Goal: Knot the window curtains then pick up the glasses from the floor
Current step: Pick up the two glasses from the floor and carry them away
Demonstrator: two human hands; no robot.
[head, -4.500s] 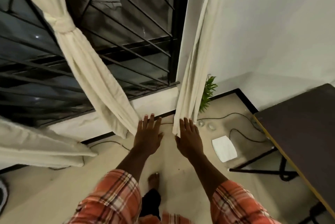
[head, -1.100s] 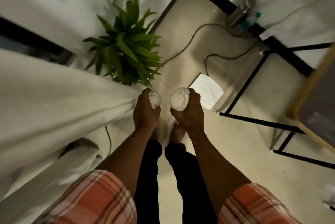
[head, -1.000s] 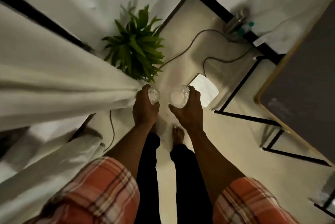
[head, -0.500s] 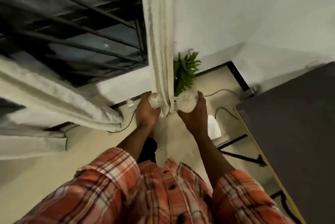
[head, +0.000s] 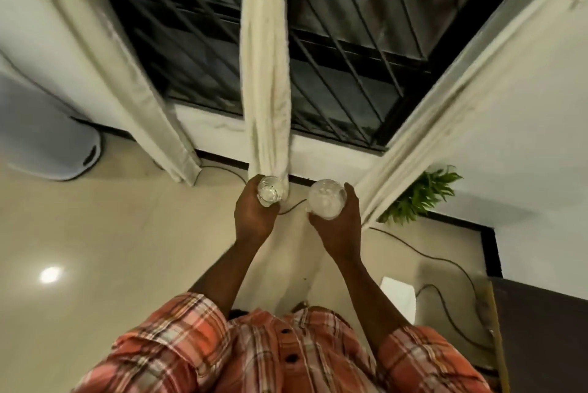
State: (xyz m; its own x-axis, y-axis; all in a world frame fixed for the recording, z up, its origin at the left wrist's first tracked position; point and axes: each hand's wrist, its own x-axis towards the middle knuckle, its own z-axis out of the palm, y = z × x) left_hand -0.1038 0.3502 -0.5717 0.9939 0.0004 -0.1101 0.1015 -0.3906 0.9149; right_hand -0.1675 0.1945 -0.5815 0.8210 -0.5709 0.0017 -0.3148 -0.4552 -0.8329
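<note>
A small clear glass (head: 269, 190) was held in the left hand (head: 253, 217), with the fingers curled round its side. A wider glass (head: 326, 199) was gripped the same way by the right hand (head: 337, 227). Both glasses were carried above the floor (head: 127, 233), side by side but apart, before the barred window (head: 350, 42). The small clear glass was seen against the lower end of the middle curtain (head: 265, 74), which was knotted at the top edge of the view. A knot was also seen high on the right curtain (head: 445, 106). The left curtain (head: 127, 74) was cut off above, so no knot could be told there. A green plant (head: 420, 195) was set by the right wall, and a dark cable (head: 429, 259) was laid across the floor.
</note>
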